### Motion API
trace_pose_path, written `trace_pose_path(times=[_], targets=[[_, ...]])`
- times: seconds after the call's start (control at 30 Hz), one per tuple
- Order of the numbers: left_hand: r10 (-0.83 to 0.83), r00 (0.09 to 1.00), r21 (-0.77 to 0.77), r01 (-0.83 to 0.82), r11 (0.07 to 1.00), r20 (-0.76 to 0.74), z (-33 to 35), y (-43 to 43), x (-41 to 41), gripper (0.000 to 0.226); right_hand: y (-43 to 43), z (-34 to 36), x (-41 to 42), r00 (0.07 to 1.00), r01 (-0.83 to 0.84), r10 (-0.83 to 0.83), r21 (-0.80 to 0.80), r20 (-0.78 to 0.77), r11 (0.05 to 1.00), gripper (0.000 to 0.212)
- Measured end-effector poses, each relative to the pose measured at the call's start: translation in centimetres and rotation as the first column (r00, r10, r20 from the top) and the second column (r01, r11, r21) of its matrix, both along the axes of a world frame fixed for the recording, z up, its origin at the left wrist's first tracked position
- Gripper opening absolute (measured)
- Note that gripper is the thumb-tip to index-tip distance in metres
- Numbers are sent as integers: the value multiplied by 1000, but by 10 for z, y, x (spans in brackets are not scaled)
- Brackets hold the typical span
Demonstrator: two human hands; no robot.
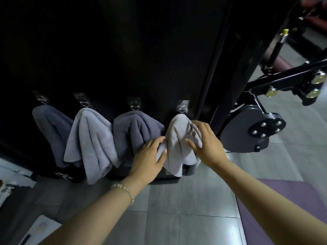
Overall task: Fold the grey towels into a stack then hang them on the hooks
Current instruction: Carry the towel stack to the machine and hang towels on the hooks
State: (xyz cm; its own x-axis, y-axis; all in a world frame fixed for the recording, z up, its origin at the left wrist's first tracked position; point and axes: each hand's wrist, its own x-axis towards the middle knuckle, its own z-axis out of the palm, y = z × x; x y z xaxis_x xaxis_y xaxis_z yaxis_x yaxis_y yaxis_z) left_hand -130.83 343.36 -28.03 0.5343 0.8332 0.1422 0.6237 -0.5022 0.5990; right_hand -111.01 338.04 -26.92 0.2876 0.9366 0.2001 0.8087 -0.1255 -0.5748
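Observation:
Several grey towels hang from metal hooks on a black panel. From left to right they are a dark grey towel [51, 131], a light grey towel [92, 144], a dark grey towel [136, 131] and a light grey towel [178, 144] under the rightmost hook [183, 108]. My left hand [148, 158] lies flat on the left edge of the rightmost towel, thumb on the cloth. My right hand [207, 142] rests on its right side with fingers spread. Neither hand grips the cloth.
A black gym machine frame [265, 82] with a grey round plate [247, 128] stands close on the right. A purple mat [283, 209] lies on the grey tiled floor [185, 209] at lower right. A white object [40, 228] sits at lower left.

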Motion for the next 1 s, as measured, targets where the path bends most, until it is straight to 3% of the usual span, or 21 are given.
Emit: trace_pose_path(times=[0.13, 0.23, 0.43, 0.6, 0.83, 0.9, 1.0], targets=[[-77, 983, 54, 87, 995, -165, 12, -16, 0, 49, -52, 7, 15, 993, 49, -40, -82, 107, 995, 60], [-179, 938, 60, 206, 977, -297, 22, -40, 8, 68, -110, 12, 26, 978, 148, -129, -114, 162, 982, 64], [-385, 844, 52, 433, 900, -373, 34, -124, 53, 88, -266, 15, 46, 899, 427, -386, -217, 207, 878, 67], [-557, 705, 19, 627, 779, -439, 24, -229, 117, 94, -436, 0, 62, 778, 628, -577, -279, 250, 726, 67], [-748, 475, -75, 820, 568, -464, -11, -422, 216, 102, -680, -24, 63, 550, 796, -795, -447, 257, 407, 67], [-782, 402, -106, 857, 505, -477, -26, -483, 241, 96, -743, -33, 59, 489, 808, -836, -489, 247, 329, 68], [-827, 290, -137, 907, 398, -481, -50, -569, 273, 69, -822, -52, 50, 387, 831, -891, -509, 237, 226, 68]])
